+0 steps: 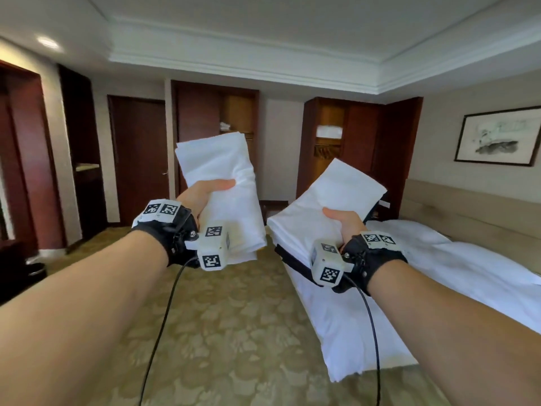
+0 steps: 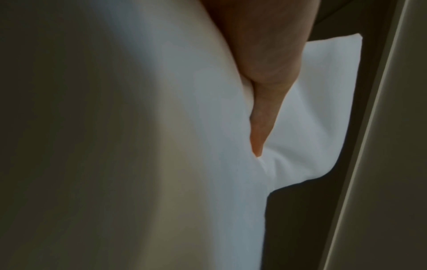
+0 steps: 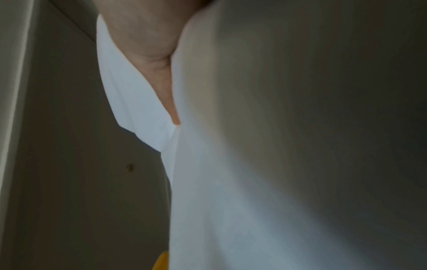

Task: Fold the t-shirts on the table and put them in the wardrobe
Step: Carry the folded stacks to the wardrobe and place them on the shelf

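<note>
My left hand (image 1: 205, 194) grips a folded white t-shirt (image 1: 222, 183), thumb on top, held up in front of me. My right hand (image 1: 342, 221) grips a second folded white t-shirt (image 1: 330, 200), thumb pressed on its upper face. In the left wrist view the thumb (image 2: 261, 113) digs into white cloth (image 2: 208, 127). The right wrist view likewise has a thumb (image 3: 166, 87) pressed into white cloth (image 3: 231, 182). Two open wardrobes stand at the far wall: one behind the left shirt (image 1: 234, 112), one to the right (image 1: 330, 127) with folded white items on a shelf.
A bed with white sheets (image 1: 439, 273) runs along the right. Patterned carpet (image 1: 228, 332) stretches ahead toward the wardrobes. A dark closed door (image 1: 140, 159) is at left of the wardrobes. A framed picture (image 1: 497, 136) hangs on the right wall.
</note>
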Available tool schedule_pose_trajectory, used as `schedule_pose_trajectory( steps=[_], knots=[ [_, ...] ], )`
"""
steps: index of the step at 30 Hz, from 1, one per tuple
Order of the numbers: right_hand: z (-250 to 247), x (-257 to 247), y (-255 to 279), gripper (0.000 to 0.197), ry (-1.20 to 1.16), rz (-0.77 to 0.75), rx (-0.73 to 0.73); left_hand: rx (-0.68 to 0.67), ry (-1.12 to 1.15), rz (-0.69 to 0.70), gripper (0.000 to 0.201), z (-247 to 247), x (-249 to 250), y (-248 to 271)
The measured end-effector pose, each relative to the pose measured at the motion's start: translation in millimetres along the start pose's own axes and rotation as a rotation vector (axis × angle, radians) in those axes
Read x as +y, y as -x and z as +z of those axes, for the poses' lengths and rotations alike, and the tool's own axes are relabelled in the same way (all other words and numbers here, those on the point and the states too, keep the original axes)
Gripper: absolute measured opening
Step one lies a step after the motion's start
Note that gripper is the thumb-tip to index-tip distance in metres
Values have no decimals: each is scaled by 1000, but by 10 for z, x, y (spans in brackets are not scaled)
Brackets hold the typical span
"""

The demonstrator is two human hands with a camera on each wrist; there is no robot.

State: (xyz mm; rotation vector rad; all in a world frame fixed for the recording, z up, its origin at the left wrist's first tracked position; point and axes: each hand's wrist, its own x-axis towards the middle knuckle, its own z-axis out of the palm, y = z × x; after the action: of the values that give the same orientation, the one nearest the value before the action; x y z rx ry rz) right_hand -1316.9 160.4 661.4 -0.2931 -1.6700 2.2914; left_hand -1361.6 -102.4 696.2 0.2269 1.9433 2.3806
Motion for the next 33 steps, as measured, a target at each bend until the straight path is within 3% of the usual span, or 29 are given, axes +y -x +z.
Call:
schedule_pose_trajectory(
  steps=[6, 7, 9, 10, 14, 15, 18, 23, 27, 31, 33],
  knots=[
    [445, 53, -1165, 11, 34, -2, -15, -12, 37, -1, 30, -198, -23, -1117],
    [543, 75, -1390, 22, 36, -17, 10, -10, 42, 2, 31, -241, -21, -1330],
    [739, 127, -1949, 63, 44, -53, 72, -19, 56, 7, 30, -335, -3, -1776],
    [865, 119, -2159, 67, 41, -62, 75, -25, 65, 12, 30, -396, 16, -2019],
    [1359, 12, -2960, 15, 100, -78, 15, -10, 82, 60, 31, -622, 186, -2975],
    [1470, 2, -3171, 12, 101, -80, 6, -11, 85, 71, 26, -664, 229, -3197],
    [1779, 75, -3851, 33, 105, -80, -5, -23, 81, 73, 17, -779, 270, -3851],
    [2216, 281, -4959, 52, 82, -81, -9, -6, 56, 64, 34, -1042, 193, -5007],
    [2490, 422, -5866, 37, 58, -82, -66, 30, 22, 55, 61, -1237, 56, -5986],
    [2780, 447, -6830, 14, 61, -63, -135, 73, -12, 42, 60, -1368, 42, -6973],
    [2925, 443, -7325, 13, 68, -63, -146, 81, -16, 58, 55, -1409, 70, -7457]
  ],
)
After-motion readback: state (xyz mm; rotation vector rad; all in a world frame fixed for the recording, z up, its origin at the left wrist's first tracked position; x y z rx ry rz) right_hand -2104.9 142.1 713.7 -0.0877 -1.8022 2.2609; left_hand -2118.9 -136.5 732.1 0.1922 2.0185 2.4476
